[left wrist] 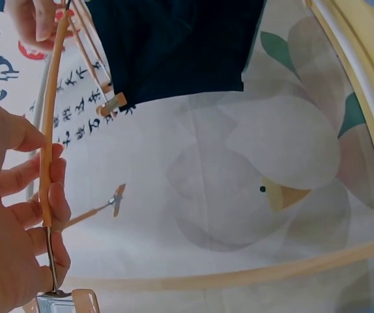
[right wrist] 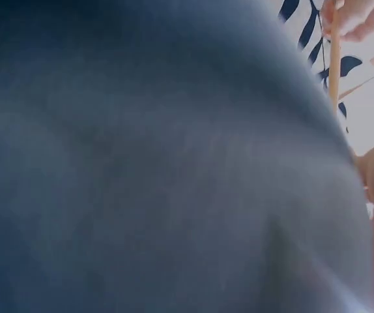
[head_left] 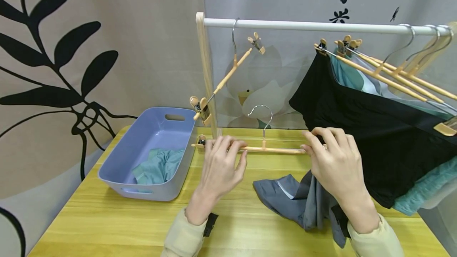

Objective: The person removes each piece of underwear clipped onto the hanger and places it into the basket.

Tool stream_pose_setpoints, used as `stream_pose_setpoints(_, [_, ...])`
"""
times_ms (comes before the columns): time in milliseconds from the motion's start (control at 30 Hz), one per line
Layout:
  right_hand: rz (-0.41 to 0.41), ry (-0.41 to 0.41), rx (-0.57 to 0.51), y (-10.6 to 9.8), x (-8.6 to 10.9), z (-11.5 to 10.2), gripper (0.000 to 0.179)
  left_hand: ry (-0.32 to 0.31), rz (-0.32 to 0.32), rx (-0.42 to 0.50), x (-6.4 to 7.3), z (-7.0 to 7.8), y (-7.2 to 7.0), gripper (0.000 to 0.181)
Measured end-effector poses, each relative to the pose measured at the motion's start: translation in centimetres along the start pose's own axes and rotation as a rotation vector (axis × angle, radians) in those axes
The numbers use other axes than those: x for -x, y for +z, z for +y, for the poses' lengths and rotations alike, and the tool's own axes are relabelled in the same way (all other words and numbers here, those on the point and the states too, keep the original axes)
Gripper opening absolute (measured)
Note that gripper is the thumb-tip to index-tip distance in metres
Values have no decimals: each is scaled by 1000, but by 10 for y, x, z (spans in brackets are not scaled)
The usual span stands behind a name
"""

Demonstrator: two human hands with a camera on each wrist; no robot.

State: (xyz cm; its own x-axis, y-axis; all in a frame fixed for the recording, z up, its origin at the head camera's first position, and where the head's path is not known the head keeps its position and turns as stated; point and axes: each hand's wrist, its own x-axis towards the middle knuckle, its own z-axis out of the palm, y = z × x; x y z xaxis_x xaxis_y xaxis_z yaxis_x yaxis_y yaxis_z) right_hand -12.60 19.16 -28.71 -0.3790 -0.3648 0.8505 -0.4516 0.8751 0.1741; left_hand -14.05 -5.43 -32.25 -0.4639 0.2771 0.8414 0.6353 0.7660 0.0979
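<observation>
A clothes hanger (head_left: 276, 150) with a wooden bar, metal hook and end clips is held level above the table. My left hand (head_left: 220, 165) grips the left part of its bar, beside the left clip (head_left: 202, 141); the left wrist view shows the fingers round the bar (left wrist: 46, 150). At the bar's right end, my right hand (head_left: 337, 163) pinches the hanger and hides the clip there. Grey cloth (head_left: 278, 195) hangs and lies crumpled below the right hand; its attachment is hidden. That cloth (right wrist: 161, 176), blurred, covers most of the right wrist view.
A blue plastic basket (head_left: 107, 171) with teal cloth (head_left: 160, 165) stands left on the wooden table (head_left: 93, 217). Behind, a white rail (head_left: 303, 25) carries a bare clip hanger (head_left: 228, 75) at left. Several hangers at right bear black (head_left: 342, 130) and teal garments.
</observation>
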Motion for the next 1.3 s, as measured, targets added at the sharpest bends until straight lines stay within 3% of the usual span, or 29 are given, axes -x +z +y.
stream_pose_setpoints(200, [-97,65,29,-7,5,14,52,-2,15,3,2,-2,0,10])
stream_pose_setpoints(400, [-195,131,3,-11,10,22,31,0,26,0,2,-3,-1,10])
stream_pose_setpoints(533, [-302,206,-65,-15,10,24,19,-2,20,-8,3,-3,-1,9])
stream_pose_setpoints(667, [-372,275,-131,-18,10,26,18,-6,19,-13,3,-3,-1,9])
stream_pose_setpoints(933, [-438,403,-307,-20,10,28,27,-3,25,-7,3,-4,-2,9])
stream_pose_setpoints(1300, [-510,654,-496,-21,9,28,30,8,43,-5,2,-5,-3,9])
